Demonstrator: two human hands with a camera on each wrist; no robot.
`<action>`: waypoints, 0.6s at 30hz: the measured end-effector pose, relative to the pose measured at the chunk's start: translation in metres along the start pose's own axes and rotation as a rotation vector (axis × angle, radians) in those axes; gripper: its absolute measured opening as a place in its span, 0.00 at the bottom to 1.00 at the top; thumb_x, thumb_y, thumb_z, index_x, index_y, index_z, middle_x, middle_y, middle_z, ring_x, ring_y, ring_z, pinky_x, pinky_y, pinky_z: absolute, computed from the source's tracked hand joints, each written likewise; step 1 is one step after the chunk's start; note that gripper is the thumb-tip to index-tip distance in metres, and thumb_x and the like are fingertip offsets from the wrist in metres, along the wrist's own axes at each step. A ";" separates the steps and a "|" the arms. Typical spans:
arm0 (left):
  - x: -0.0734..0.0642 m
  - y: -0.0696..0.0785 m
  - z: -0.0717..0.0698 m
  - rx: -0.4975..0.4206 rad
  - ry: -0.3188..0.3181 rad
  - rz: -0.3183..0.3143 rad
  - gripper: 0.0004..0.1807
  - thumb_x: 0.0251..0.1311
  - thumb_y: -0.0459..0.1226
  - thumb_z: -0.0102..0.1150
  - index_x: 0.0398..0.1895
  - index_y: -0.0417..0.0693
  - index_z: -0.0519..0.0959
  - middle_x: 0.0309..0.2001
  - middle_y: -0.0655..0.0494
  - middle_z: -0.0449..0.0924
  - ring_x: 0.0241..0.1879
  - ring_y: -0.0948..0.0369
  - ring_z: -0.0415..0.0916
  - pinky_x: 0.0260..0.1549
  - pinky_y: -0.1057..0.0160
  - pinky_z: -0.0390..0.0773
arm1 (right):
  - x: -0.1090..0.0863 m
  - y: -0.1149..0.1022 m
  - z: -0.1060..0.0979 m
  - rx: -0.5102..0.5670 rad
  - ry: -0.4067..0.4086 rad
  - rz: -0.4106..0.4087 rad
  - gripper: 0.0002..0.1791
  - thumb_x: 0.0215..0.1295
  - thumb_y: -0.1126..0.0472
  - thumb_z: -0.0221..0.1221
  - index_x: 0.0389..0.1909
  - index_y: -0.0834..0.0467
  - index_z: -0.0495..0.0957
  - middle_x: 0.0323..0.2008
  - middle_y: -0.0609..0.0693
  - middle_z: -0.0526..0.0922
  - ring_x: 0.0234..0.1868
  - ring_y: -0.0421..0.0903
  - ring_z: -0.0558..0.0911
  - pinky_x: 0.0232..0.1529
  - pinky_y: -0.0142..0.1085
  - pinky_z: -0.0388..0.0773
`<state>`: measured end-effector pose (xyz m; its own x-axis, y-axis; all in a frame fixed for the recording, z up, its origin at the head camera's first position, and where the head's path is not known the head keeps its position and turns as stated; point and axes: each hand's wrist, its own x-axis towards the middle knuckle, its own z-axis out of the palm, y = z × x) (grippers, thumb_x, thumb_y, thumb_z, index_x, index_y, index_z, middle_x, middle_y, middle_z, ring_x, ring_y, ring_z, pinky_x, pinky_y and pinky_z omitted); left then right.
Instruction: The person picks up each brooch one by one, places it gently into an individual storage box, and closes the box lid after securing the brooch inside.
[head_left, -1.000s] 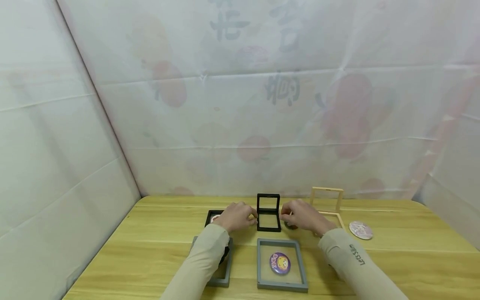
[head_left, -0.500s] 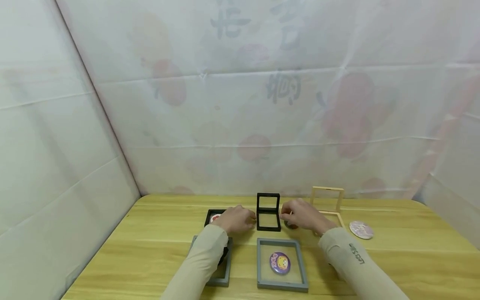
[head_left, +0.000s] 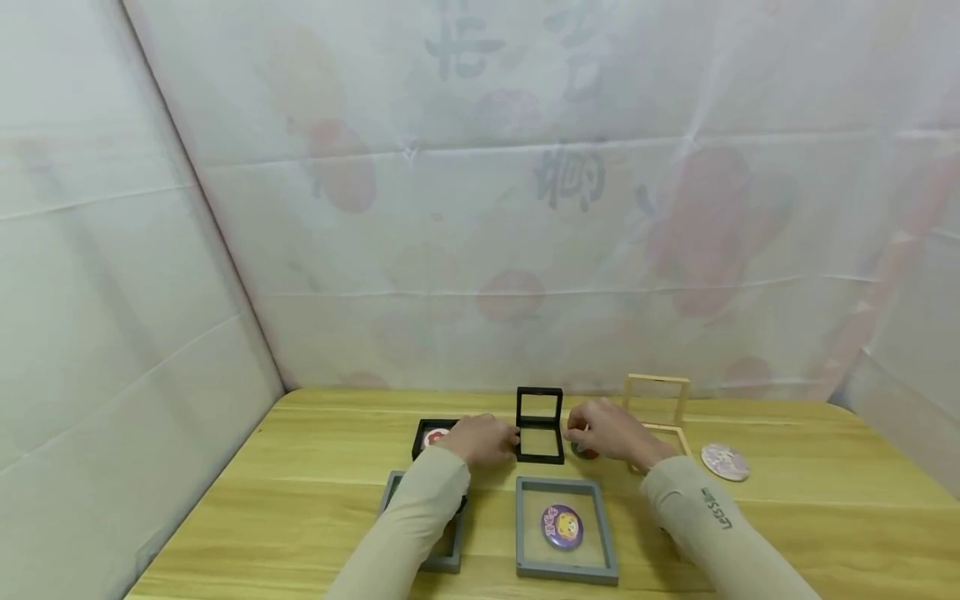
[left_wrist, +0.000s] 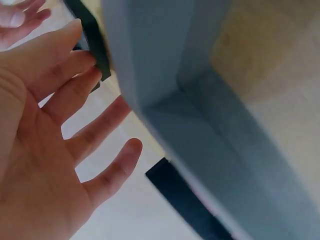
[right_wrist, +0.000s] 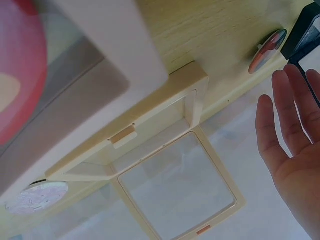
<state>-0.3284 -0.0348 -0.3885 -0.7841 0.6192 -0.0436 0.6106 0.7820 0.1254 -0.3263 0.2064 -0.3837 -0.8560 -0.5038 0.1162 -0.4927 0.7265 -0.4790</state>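
A small black display frame (head_left: 540,422) stands hinged open at the back of the table, its lid upright. My left hand (head_left: 487,439) touches the frame's left edge; in the left wrist view its thumb and first fingertips lie along the dark edge (left_wrist: 92,42), the other fingers loosely extended. To the frame's right is my right hand (head_left: 611,431), nothing in it. Its fingers (right_wrist: 287,112) are extended close to the black frame in the right wrist view. A small round badge (head_left: 585,452) lies partly hidden below this hand.
A grey frame (head_left: 566,572) with a purple bear badge (head_left: 562,527) lies in front. Under the left forearm is another grey frame (head_left: 446,562), with a black frame (head_left: 420,433) behind it. An open beige frame (head_left: 656,379) and a pale round badge (head_left: 724,462) are at right.
My left hand has shifted slightly right, onto the black frame's left edge. The right hand has stayed nearly still.
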 end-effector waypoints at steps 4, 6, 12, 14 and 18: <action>0.002 0.006 -0.001 0.037 0.059 -0.011 0.25 0.61 0.47 0.71 0.14 0.53 0.67 0.17 0.66 0.65 0.21 0.69 0.62 0.30 0.64 0.72 | -0.001 0.001 0.002 -0.033 0.000 -0.018 0.07 0.69 0.64 0.63 0.31 0.61 0.84 0.23 0.44 0.80 0.19 0.37 0.74 0.27 0.35 0.75; 0.003 0.008 -0.001 0.056 0.089 -0.029 0.26 0.57 0.48 0.73 0.13 0.56 0.65 0.15 0.65 0.56 0.20 0.69 0.57 0.29 0.64 0.70 | 0.000 0.003 0.002 -0.042 -0.006 -0.017 0.07 0.69 0.64 0.63 0.32 0.60 0.84 0.24 0.44 0.80 0.20 0.36 0.74 0.27 0.35 0.75; 0.009 0.014 0.001 0.145 0.123 -0.063 0.18 0.55 0.47 0.75 0.17 0.53 0.78 0.17 0.66 0.66 0.22 0.68 0.65 0.42 0.57 0.79 | 0.000 0.007 -0.001 -0.047 -0.007 0.012 0.06 0.69 0.64 0.63 0.31 0.59 0.84 0.26 0.43 0.81 0.23 0.37 0.76 0.27 0.35 0.76; 0.011 0.015 0.002 0.185 0.123 -0.068 0.16 0.56 0.47 0.75 0.19 0.52 0.80 0.19 0.65 0.72 0.23 0.67 0.70 0.44 0.57 0.80 | 0.001 0.006 -0.001 -0.053 -0.003 0.008 0.06 0.68 0.64 0.63 0.30 0.59 0.84 0.25 0.43 0.81 0.22 0.36 0.76 0.28 0.35 0.76; 0.011 0.015 0.002 0.197 0.117 -0.094 0.14 0.55 0.46 0.76 0.21 0.53 0.81 0.21 0.65 0.76 0.23 0.67 0.72 0.30 0.64 0.80 | 0.001 0.004 -0.001 -0.062 -0.012 -0.009 0.06 0.67 0.64 0.64 0.29 0.59 0.83 0.24 0.43 0.81 0.22 0.35 0.76 0.27 0.35 0.76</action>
<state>-0.3277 -0.0162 -0.3892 -0.8393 0.5390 0.0708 0.5349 0.8420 -0.0697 -0.3299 0.2094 -0.3847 -0.8498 -0.5155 0.1100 -0.5093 0.7494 -0.4232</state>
